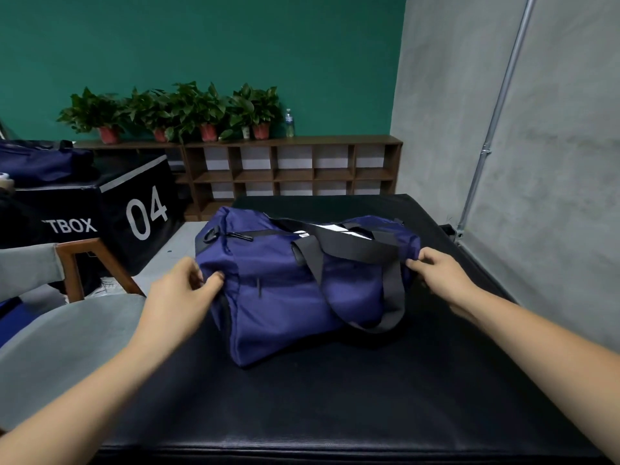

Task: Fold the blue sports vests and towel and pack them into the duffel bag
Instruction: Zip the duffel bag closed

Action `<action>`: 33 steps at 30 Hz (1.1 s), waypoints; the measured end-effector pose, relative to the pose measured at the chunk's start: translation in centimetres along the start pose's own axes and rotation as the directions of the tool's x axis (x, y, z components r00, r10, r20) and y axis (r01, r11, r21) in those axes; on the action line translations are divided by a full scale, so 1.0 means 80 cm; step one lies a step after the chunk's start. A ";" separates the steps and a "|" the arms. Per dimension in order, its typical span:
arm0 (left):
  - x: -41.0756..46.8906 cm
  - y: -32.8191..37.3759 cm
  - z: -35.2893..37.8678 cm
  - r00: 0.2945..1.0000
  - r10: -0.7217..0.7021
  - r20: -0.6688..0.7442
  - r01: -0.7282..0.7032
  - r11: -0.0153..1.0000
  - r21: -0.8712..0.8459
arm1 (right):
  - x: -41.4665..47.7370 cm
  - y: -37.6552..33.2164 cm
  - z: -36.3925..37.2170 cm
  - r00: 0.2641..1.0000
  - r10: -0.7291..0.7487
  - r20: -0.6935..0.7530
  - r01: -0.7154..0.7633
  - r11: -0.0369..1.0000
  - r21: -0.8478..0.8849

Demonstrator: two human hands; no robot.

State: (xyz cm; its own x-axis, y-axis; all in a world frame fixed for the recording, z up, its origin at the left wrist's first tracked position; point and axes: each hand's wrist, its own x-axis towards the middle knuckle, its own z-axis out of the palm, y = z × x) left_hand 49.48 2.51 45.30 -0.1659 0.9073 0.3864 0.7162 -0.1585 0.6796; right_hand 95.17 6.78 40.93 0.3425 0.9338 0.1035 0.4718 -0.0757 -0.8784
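Black mat (pixel 335 397) bears a navy, black-strapped duffel bag (pixel 285 290), left hand (pixel 181 297) and right hand (pixel 439 276) pinching its ends.

I see a dark blue duffel bag (pixel 285 290) in the middle. Its straps (pixel 352 250) are black, and white stripes (pixel 330 228) show on its top. It sits on a black mat (pixel 302 414). At ten o'clock from the bag is a black box (pixel 84 203) with a white "04". At twelve o'clock is a brown shelf (pixel 292 174). On it are green plants (pixel 174 105) in red pots (pixel 109 134). The wall (pixel 201 45) behind them is green. At two o'clock the other wall (pixel 553 129) is grey. At nine o'clock I see a brown chair frame (pixel 72 260), and at eight o'clock a grey seat (pixel 67 330).
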 end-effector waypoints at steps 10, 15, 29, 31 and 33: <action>-0.002 -0.009 0.005 0.990 0.102 -0.101 -0.098 0.994 0.041 | -0.122 -0.008 -0.021 0.994 -0.063 0.089 0.065 0.998 -0.020; -0.012 -0.011 0.015 0.979 0.201 -0.041 -0.193 0.970 0.149 | -0.149 -0.012 -0.016 1.000 -0.020 0.002 0.020 0.986 -0.164; -0.008 -0.014 0.024 0.942 0.326 -0.076 -0.305 0.929 0.208 | -0.211 -0.080 0.058 0.868 -0.023 0.496 -0.082 0.979 0.188; -0.006 -0.014 0.026 0.939 0.331 -0.088 -0.307 0.928 0.213 | -0.204 -0.106 0.063 0.880 -0.055 0.473 -0.057 0.974 0.219; -0.003 -0.015 0.028 0.938 0.334 -0.096 -0.308 0.927 0.215 | -0.186 -0.138 0.064 0.892 -0.083 0.445 -0.049 0.959 0.278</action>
State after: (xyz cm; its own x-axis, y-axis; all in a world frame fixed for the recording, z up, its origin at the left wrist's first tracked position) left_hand 50.20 3.35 42.98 0.0186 0.7607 0.6489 0.8604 -0.3428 0.3771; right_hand 80.71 -4.53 46.71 -0.0952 0.9946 -0.0424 0.2103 -0.0216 -0.9774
